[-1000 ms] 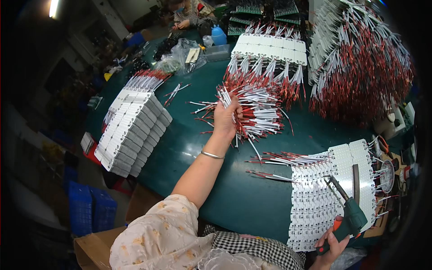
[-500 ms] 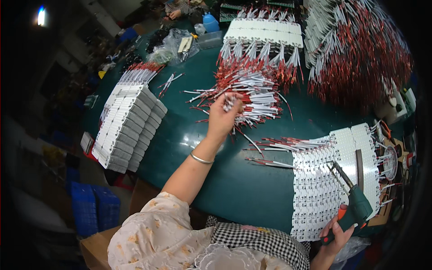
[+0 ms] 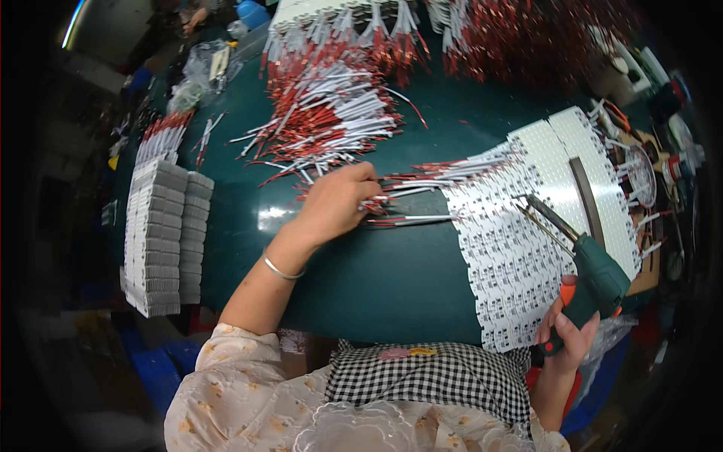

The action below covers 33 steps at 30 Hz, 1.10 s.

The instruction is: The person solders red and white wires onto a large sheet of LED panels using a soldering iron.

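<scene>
My left hand [image 3: 340, 202], a metal bangle on its wrist, is closed on several short red-and-white wires [image 3: 374, 203] at mid-table. Its fingers hide most of them. Just right of it, wires stick out from the left edge of a sheet of white circuit boards [image 3: 501, 248]. My right hand [image 3: 570, 337] grips a green soldering gun [image 3: 600, 273] with an orange trigger; the gun's metal tip hangs over the boards. Beyond my left hand lies a loose heap of red-and-white wires [image 3: 331, 105].
Stacked white boards [image 3: 154, 237] stand at the left. More boards with wire bundles [image 3: 331, 11] lie at the far side, beside a big heap of red-ended wires [image 3: 527, 41]. Plastic bags [image 3: 199, 75] sit at the back left. A dark strip [image 3: 587, 200] rests on the sheet.
My left hand has come back from the wire heap toward the board sheet, with wires in its fingers. The right hand still holds the soldering gun. The view has shifted.
</scene>
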Available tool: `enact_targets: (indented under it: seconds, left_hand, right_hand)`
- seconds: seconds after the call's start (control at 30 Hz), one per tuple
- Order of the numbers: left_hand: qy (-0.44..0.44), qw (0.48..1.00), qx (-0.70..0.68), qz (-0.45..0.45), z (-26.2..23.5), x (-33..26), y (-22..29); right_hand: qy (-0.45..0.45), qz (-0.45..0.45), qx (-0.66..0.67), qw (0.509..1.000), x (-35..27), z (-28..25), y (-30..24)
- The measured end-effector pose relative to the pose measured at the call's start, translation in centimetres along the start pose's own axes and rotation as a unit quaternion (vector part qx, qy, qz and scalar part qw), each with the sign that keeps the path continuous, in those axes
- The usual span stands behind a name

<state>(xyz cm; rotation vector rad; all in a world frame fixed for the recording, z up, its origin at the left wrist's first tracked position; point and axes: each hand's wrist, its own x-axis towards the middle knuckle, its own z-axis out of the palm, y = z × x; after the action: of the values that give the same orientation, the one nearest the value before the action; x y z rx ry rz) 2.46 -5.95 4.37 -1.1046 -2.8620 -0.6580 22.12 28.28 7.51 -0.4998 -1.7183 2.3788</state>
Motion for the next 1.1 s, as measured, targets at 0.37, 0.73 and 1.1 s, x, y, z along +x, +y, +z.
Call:
enact_targets:
  seconds: [0.37, 0.73, 1.1]
  left_hand:
    - [0.179, 0.973, -0.008, 0.143, -2.7, 3.4, 6.5]
    - [0.116, 0.986, -0.044, 0.108, 6.6, 5.1, 7.1]
    - [0.15, 0.978, -0.058, 0.131, 7.3, 5.5, 7.0]
  right_hand:
    - [-0.002, -0.002, -0.035, 0.999, -0.2, -1.0, -1.7]
    - [-0.012, 0.091, -0.047, 0.995, 0.1, -0.1, -0.8]
    - [-0.008, 0.111, -0.057, 0.992, 0.8, 0.7, 0.1]
